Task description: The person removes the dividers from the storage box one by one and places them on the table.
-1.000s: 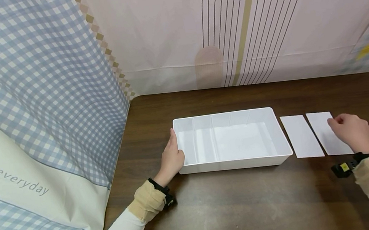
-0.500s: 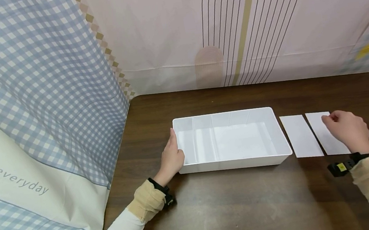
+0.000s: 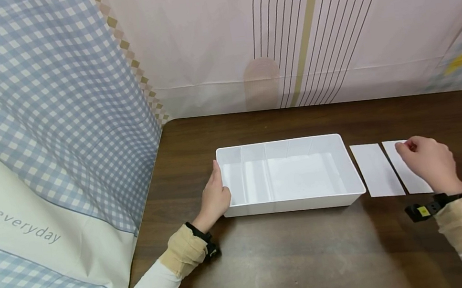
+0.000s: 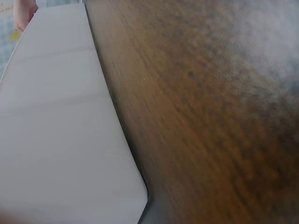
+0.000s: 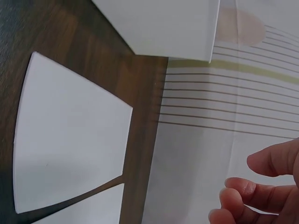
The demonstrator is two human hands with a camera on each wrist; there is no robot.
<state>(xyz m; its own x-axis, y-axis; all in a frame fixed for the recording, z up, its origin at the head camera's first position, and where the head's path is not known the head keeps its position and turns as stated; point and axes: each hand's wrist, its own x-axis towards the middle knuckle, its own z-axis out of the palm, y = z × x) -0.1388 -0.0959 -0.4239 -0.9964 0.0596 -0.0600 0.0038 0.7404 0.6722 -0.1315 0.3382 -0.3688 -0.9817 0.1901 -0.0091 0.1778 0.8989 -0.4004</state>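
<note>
white card (image 3: 407, 168) at far right on desk (image 3: 296, 256): right hand (image 3: 430, 163) fingers curled over its far end, contact unclear. left hand (image 3: 215, 198) flat against tray (image 3: 292, 203) left wall.

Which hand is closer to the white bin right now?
Left. The left hand rests against the white bin's left end wall, while the right hand is off to its right, over the far white card.

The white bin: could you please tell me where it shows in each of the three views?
Head: the white bin sits mid-table, the left hand on its left end.
Left wrist: its wall fills the left half.
Right wrist: its corner is at top centre.
Shared landmark: the dark wooden table.
</note>
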